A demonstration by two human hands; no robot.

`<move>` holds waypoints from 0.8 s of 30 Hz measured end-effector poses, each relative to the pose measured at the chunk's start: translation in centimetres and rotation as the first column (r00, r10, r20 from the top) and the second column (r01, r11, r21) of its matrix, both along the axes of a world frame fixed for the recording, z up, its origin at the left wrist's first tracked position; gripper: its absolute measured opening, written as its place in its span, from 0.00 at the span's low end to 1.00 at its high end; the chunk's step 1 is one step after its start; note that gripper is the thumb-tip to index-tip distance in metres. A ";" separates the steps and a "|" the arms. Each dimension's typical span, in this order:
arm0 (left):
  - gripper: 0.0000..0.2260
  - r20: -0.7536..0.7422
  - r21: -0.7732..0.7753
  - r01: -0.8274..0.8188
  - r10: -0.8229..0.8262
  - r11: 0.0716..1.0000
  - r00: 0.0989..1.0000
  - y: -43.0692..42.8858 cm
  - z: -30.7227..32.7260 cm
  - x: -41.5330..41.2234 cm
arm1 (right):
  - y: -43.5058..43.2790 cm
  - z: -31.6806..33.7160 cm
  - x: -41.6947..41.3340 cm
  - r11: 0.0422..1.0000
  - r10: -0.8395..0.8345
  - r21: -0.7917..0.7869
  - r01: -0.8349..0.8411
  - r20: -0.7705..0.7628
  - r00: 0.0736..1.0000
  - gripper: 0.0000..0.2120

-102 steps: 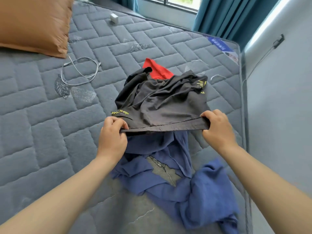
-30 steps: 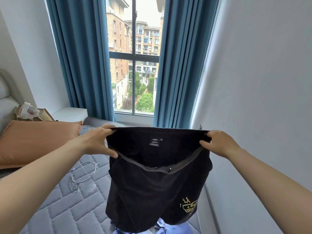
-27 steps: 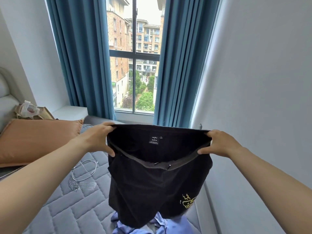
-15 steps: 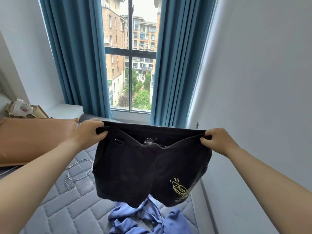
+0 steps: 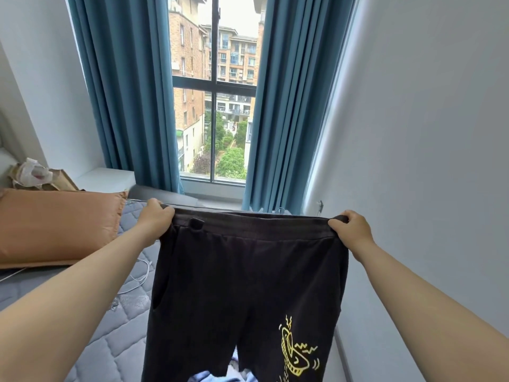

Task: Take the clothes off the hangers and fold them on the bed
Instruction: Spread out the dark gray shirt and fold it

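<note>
head view: the black shorts (image 5: 242,293) hang mid-frame above the bed (image 5: 110,340). the left hand (image 5: 155,219) and right hand (image 5: 351,230) each grip a waistband corner, pulling it taut, likely to let the legs drop straight before folding.

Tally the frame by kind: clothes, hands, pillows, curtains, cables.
Clothes: 2, black shorts held up, blue cloth below, mostly hidden
Hands: 2, left hand and right hand, both gripping the shorts
Pillows: 1, orange pillow
Curtains: 2, left curtain, right curtain
Cables: 1, white cable
Total: 8
</note>
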State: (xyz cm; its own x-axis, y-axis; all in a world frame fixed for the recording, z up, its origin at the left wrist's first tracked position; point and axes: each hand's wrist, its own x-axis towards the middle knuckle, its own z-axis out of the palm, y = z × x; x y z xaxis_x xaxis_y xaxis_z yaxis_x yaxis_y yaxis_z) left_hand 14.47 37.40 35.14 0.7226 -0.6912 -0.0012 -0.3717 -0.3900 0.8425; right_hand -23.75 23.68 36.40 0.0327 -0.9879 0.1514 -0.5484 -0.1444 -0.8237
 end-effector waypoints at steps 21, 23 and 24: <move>0.13 -0.482 -0.352 0.181 -0.344 0.918 0.806 -1.8 2.8 -10.8 | 5.3 2.0 6.0 0.978 -0.030 0.201 -0.065 0.435 0.900 0.10; 0.13 -0.466 -0.380 0.223 -0.394 0.898 0.793 -1.7 3.4 -12.2 | 6.2 2.4 7.0 0.978 0.003 0.181 -0.101 0.473 0.881 0.10; 0.13 -0.450 -0.390 0.241 -0.412 0.889 0.792 -1.7 3.6 -12.8 | 6.6 2.6 7.4 0.978 0.016 0.173 -0.119 0.504 0.864 0.11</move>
